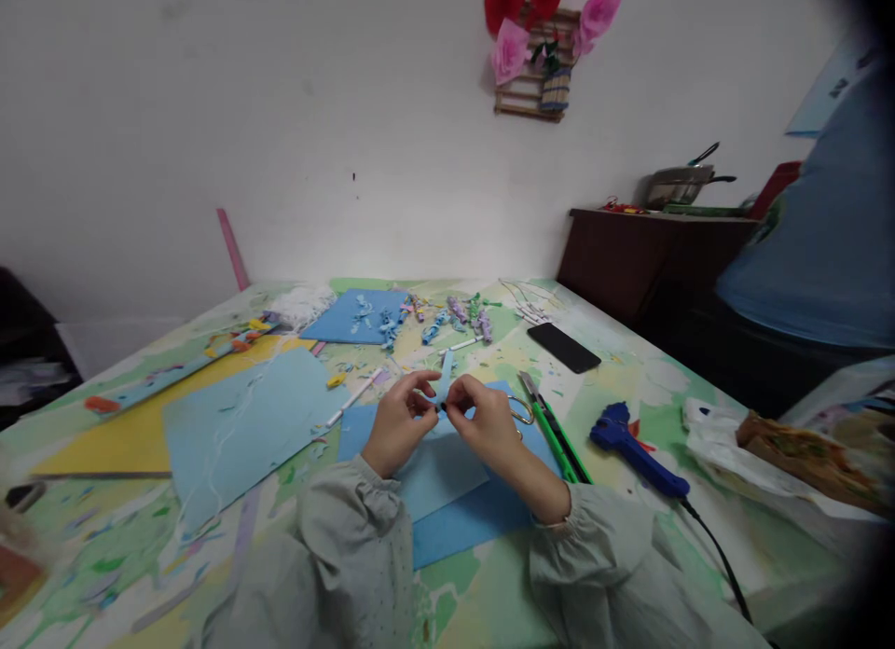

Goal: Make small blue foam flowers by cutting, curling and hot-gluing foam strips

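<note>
A narrow light blue strip (447,369) stands up between my two hands, its lower end at my fingertips. My left hand (404,416) pinches it from the left with curled fingers. From the right, my right hand (482,414) closes thumb and forefinger on the same spot, touching the left fingertips. Beneath my hands lie a light blue sheet (440,476) and a darker blue sheet (468,528). Scissors (521,410), partly hidden by my right hand, lie beside a green-edged cutter (552,430).
Blue glue gun (640,451) with cord and wrapped food (811,458) at right; black phone (563,347) behind. Small paper pieces (437,326) lie at the back near a blue board (356,315). Large sheets (252,425) cover the left. A person (818,220) stands at right.
</note>
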### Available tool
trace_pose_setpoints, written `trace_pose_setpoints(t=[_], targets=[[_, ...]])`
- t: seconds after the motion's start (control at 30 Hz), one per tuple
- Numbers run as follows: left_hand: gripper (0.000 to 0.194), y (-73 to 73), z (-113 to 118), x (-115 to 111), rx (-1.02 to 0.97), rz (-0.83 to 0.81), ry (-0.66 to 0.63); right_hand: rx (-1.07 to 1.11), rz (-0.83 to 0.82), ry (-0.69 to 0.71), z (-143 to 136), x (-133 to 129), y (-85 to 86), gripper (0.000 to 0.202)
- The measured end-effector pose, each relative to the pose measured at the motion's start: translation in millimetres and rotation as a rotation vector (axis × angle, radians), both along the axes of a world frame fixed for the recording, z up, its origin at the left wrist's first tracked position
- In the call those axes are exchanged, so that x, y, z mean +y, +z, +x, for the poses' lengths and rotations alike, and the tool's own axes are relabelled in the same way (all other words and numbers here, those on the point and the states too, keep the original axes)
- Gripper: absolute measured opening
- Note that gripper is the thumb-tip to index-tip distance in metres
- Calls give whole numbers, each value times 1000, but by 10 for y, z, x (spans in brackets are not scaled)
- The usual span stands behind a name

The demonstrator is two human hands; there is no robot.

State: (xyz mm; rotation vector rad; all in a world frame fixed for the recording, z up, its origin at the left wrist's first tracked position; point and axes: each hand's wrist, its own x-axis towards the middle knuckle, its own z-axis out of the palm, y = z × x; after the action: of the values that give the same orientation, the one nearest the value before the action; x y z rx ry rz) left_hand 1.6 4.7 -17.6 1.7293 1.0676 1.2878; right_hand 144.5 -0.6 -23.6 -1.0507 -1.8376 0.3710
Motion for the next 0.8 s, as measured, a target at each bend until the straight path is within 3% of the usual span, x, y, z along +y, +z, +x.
trace_pose_setpoints(t=[0.23, 0.4, 0.6, 0.7, 0.8], targets=[[41, -9, -1, 33, -136, -42, -6, 93, -41, -17, -2, 14, 20, 8], [14, -28, -3, 61, -151, -166, 42, 225, -99, -12, 10, 40, -3, 5], [14, -39, -2, 79, -220, -224, -8, 246, -153, 54, 7, 61, -12, 5], [12, -22, -15, 89, -262, -260, 46, 62, -185, -17, 77, 95, 44, 8], [11, 20, -23, 69, -299, -307, 67, -445, -224, -360, 211, 139, 96, 19]])
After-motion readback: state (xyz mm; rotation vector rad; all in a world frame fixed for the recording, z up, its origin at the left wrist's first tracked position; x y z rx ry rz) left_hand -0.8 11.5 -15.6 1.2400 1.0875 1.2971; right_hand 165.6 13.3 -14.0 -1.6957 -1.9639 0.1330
